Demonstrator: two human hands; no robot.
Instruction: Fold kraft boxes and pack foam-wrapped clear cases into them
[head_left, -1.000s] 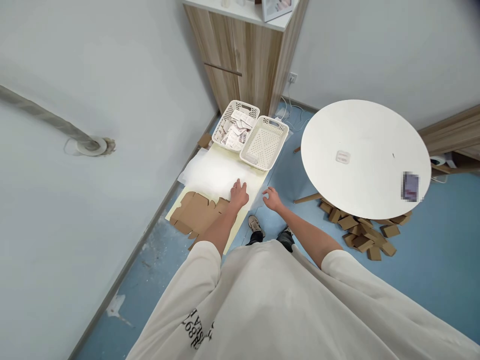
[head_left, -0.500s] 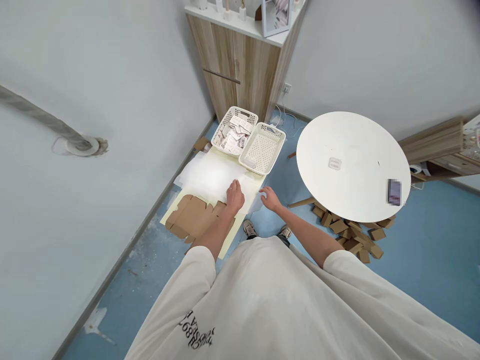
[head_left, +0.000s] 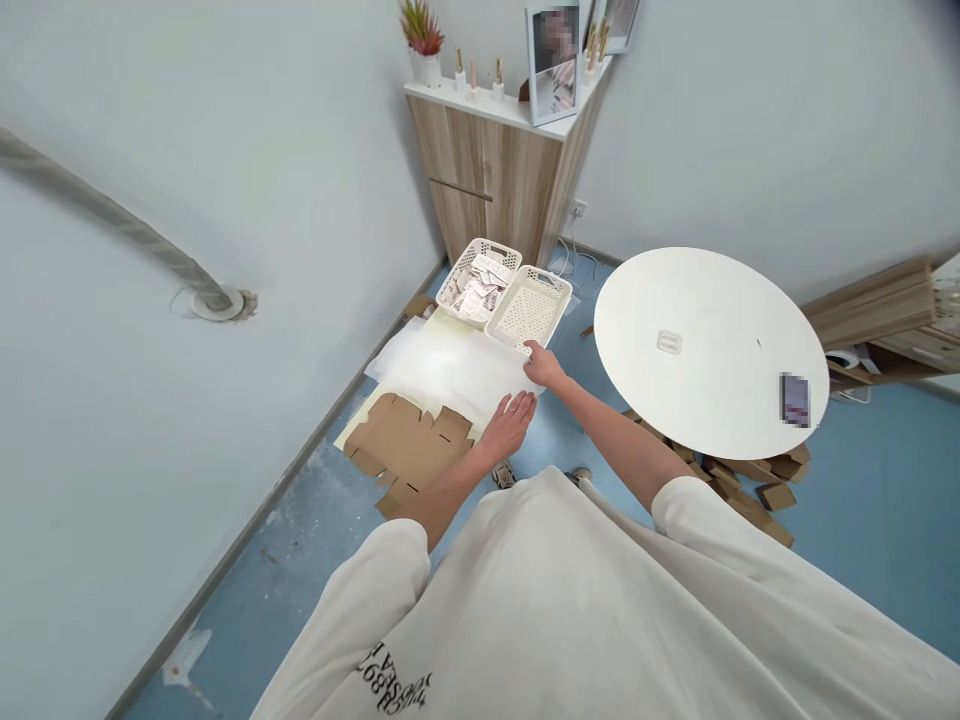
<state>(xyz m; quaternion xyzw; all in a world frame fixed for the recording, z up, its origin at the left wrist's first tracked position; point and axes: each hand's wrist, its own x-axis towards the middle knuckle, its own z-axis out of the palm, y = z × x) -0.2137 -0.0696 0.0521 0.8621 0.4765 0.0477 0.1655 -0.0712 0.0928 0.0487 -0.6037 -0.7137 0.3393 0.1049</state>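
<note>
Thin white translucent sheets (head_left: 442,360) lie over a pale yellow surface, spread up to the baskets. At their near right corner, my right hand (head_left: 543,367) is closed with its fingers curled on the edge of a sheet. My left hand (head_left: 510,426) is just below it, fingers stretched out and lying along the sheet's front edge. A flat, unfolded cardboard box (head_left: 409,440) lies left of my left hand, partly under the sheets' near side. Beyond the sheets stand a white basket (head_left: 495,246) of small printed packets (head_left: 480,285) and a second white basket (head_left: 566,290).
A round white table (head_left: 712,350) stands to the right, bearing a small clear case (head_left: 670,342) and a blurred phone-like object (head_left: 794,399). Small cardboard boxes (head_left: 776,496) lie on the floor under it. A wooden cabinet (head_left: 510,180) stands behind the baskets; a wall (head_left: 150,400) runs along the left.
My left hand has moved right and nearer to me, off the middle of the sheets. My right hand has closed on the sheet's edge. The sheet reaches further right. The view has tilted up.
</note>
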